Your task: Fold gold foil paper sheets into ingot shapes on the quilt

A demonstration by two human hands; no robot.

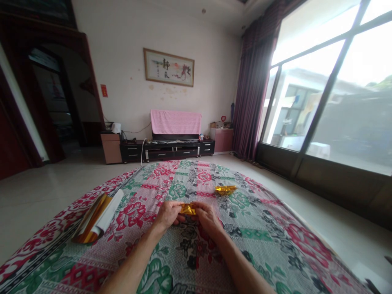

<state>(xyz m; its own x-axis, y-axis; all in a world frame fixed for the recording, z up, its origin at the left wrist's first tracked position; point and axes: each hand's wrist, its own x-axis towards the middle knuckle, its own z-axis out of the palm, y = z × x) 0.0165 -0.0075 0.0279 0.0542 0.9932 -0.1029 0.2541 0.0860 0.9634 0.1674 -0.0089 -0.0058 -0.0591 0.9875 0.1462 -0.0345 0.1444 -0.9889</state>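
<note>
Between my two hands is a small piece of folded gold foil paper [188, 209], held just above the patterned cloth. My left hand [169, 214] pinches its left end, fingers closed. At the right end, my right hand [207, 214] grips it the same way. Beyond my right hand, a folded gold paper boat shape [226, 190] lies on the cloth. To the left rests a curled stack of gold foil sheets [92, 222] with white backs showing. My fingertips hide the ends of the held piece.
A flowered cloth [260, 245] covers the round-edged surface under my hands. Past it stand a low black cabinet [165, 154] and a screen draped with a pink cloth [176, 121]. Large windows [306, 102] and a purple curtain [254, 90] are on the right, a dark doorway [61, 94] on the left.
</note>
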